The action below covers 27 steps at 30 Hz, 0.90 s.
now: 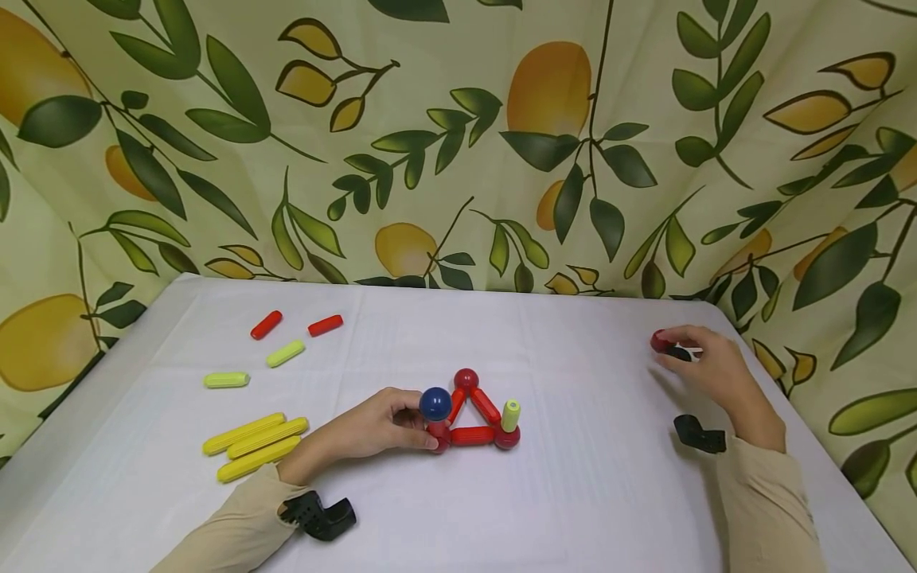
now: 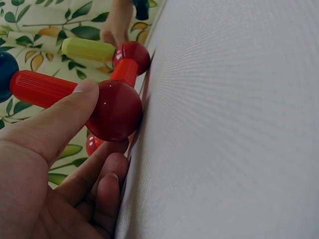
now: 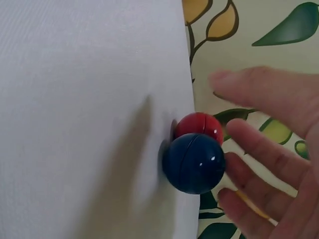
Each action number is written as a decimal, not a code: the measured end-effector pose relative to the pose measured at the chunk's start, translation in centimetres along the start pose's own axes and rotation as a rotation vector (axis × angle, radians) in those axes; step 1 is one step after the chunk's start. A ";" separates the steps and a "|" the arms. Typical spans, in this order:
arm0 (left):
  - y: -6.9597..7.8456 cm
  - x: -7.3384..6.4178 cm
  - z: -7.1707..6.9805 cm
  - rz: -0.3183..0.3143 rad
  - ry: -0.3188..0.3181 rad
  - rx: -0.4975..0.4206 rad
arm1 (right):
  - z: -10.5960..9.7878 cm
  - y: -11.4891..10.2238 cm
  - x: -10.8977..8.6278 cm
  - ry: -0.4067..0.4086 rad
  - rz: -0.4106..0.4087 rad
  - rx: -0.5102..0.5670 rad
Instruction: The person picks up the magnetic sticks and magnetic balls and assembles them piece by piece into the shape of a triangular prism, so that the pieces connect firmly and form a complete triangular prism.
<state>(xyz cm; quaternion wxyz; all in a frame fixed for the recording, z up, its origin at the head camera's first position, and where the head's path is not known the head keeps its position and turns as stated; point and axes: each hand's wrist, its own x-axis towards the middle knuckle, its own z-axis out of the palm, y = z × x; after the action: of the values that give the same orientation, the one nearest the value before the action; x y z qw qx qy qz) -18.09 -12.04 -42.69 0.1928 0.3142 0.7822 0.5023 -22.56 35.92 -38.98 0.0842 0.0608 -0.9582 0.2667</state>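
From here I see a curtained-off spot, home or lab unclear: fruit-print curtain (image 1: 458,72) behind and beside the white table (image 1: 587,493).

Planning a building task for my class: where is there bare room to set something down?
White cloth lies bare between the red rod triangle and right hand, and nearer, between the sleeves. Crowded: around the left hand and beside the long yellow rods.

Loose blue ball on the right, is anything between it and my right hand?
Nothing visible: the right wrist view shows the loose blue ball close to the right hand, the loose red ball beside it, not between.
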 end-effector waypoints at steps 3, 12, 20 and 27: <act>0.0 0.0 0.0 0.004 0.000 0.002 | 0.0 0.2 0.0 -0.041 0.033 -0.006; 0.1 0.0 0.0 0.006 0.000 0.000 | 0.0 0.3 -0.1 -0.169 0.119 -0.026; 0.0 0.0 0.0 0.014 -0.003 0.004 | 0.5 -0.5 0.2 -0.231 0.151 -0.045; -0.1 0.1 0.0 0.027 -0.006 -0.004 | 0.4 -1.4 0.4 -0.207 0.112 -0.039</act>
<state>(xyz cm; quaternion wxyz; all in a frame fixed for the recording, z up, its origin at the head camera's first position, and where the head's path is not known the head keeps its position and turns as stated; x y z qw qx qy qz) -18.16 -12.03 -42.78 0.1892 0.3258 0.7763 0.5054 -22.81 34.47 -38.47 -0.0290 0.0325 -0.9686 0.2448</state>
